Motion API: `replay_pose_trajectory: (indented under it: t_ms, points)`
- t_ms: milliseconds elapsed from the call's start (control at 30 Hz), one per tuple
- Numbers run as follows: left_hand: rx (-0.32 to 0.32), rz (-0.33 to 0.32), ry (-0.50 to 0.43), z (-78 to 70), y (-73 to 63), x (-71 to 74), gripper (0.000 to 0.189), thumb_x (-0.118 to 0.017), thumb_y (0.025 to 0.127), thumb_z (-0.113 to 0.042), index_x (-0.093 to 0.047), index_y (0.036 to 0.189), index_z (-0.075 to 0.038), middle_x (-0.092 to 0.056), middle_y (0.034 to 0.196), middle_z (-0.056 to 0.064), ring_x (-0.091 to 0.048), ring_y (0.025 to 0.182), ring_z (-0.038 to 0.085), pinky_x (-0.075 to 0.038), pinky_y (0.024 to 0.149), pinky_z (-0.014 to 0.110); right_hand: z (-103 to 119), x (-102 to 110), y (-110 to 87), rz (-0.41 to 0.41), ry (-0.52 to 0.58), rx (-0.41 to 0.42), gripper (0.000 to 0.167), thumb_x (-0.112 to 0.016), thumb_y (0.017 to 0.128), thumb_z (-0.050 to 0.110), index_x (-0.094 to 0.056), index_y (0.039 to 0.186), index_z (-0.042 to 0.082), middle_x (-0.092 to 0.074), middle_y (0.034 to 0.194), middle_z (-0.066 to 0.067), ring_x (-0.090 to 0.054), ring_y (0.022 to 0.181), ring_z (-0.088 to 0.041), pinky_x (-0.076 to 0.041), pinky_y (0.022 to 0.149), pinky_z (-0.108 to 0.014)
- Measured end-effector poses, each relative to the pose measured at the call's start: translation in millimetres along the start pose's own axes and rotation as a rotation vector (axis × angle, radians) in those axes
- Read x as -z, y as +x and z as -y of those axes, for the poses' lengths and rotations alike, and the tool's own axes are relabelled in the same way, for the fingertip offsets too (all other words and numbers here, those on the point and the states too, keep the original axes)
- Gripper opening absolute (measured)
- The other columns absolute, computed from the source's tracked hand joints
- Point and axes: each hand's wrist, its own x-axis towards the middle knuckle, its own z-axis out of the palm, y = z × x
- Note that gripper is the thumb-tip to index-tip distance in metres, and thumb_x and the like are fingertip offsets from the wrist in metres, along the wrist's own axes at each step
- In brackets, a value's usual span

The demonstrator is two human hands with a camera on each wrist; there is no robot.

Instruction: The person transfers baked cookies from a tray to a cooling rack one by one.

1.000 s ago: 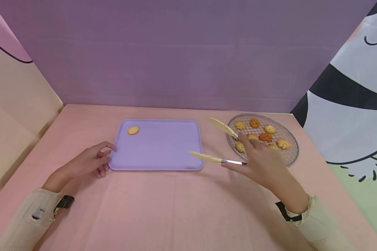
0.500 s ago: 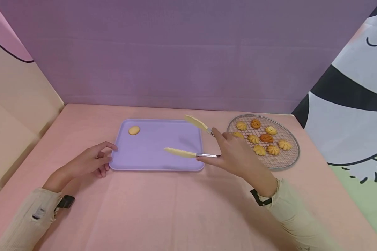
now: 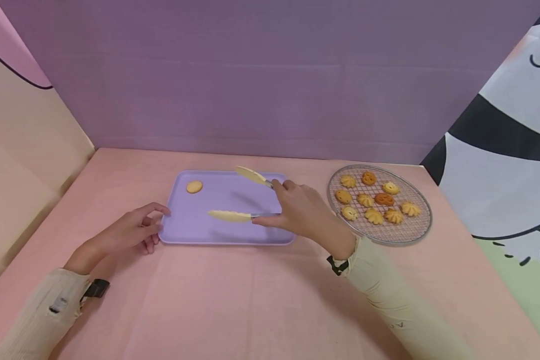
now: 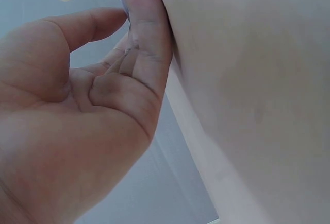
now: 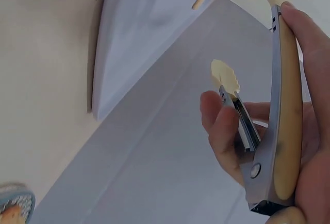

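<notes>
My right hand (image 3: 303, 207) holds a pair of tongs (image 3: 228, 216) with cream tips above the right half of a lilac tray (image 3: 193, 234). The tong arms stand spread apart with nothing between them; the right wrist view shows the tongs' steel body and cream handle (image 5: 289, 116) within my fingers. Near the tray's back left corner lies one round pale cookie (image 3: 194, 187). At the tray's left edge is my left hand (image 3: 130, 230), its loosely bent fingers touching the rim. In the left wrist view those fingers (image 4: 147, 54) hide part of the edge.
A round wire rack (image 3: 411, 227) to the right of the tray bears several cookies, some fluted, some pretzel-shaped like the brown one (image 3: 384, 199). Pink cloth (image 3: 216, 300) covers the table. A purple backdrop (image 3: 261, 90) rises behind it.
My right hand has carried the spread tongs leftward from the wire rack to over the tray, uncovering the cookies on the rack. My left hand stays at the tray's edge.
</notes>
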Motion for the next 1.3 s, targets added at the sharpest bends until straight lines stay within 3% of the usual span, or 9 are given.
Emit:
replay_pose_trajectory:
  t_ms: [133,400,667,833,1000,1300]
  points:
    - [0.013,-0.002,0.003,0.1,0.6,0.1,0.039,-0.053,0.1,-0.003,-0.041,0.137,-0.002,-0.061,0.072,0.012,-0.062,0.056,0.024,-0.057,0.056,0.035,2.8,-6.8,11.2,-0.007,-0.027,0.006,0.073,-0.069,0.075,0.073,-0.059,0.094,0.002,-0.052,0.07,-0.005,-0.045,0.048,-0.018,-0.038,0.041,-0.03]
    - [0.013,0.0,0.009,-0.7,-0.1,1.1,0.039,-0.053,0.1,-0.003,-0.041,0.137,-0.002,-0.061,0.072,0.013,-0.062,0.056,0.025,-0.057,0.056,0.035,5.2,-18.6,32.4,0.074,-0.057,-0.007,0.071,-0.062,0.078,0.077,-0.059,0.084,0.006,-0.051,0.066,-0.004,-0.049,0.057,-0.017,-0.039,0.041,-0.029]
    - [0.006,-0.004,0.004,-1.5,-0.6,-1.5,0.039,-0.053,0.099,-0.002,-0.041,0.137,-0.001,-0.061,0.071,0.012,-0.062,0.056,0.025,-0.057,0.055,0.035,3.2,-31.3,49.0,0.147,-0.03,-0.041,0.064,-0.067,0.078,0.072,-0.051,0.072,0.011,-0.036,0.059,0.003,-0.035,0.053,-0.012,-0.029,0.042,-0.028]
    - [0.015,-0.004,0.014,0.8,-0.2,-1.0,0.038,-0.053,0.099,-0.002,-0.042,0.136,-0.002,-0.061,0.071,0.013,-0.062,0.056,0.025,-0.057,0.056,0.035,5.5,-39.5,58.9,0.155,-0.009,-0.011,0.063,-0.068,0.079,0.071,-0.046,0.067,0.013,-0.029,0.057,0.005,-0.028,0.052,-0.01,-0.025,0.044,-0.028]
    - [0.012,-0.009,0.013,1.6,0.1,-0.4,0.038,-0.053,0.099,-0.002,-0.042,0.136,-0.002,-0.061,0.071,0.013,-0.062,0.055,0.025,-0.057,0.055,0.035,11.2,-46.2,69.2,0.175,0.019,-0.009,0.062,-0.069,0.078,0.07,-0.047,0.067,0.014,-0.027,0.058,0.005,-0.025,0.052,-0.009,-0.02,0.044,-0.026]
    - [0.022,-0.013,0.011,-0.9,-0.8,0.3,0.039,-0.054,0.099,-0.002,-0.043,0.136,-0.003,-0.061,0.072,0.013,-0.062,0.056,0.026,-0.057,0.056,0.035,22.3,-53.6,88.4,0.231,0.076,-0.02,0.054,-0.071,0.082,0.062,-0.055,0.077,0.011,-0.029,0.063,0.004,-0.03,0.055,-0.01,-0.024,0.047,-0.026]
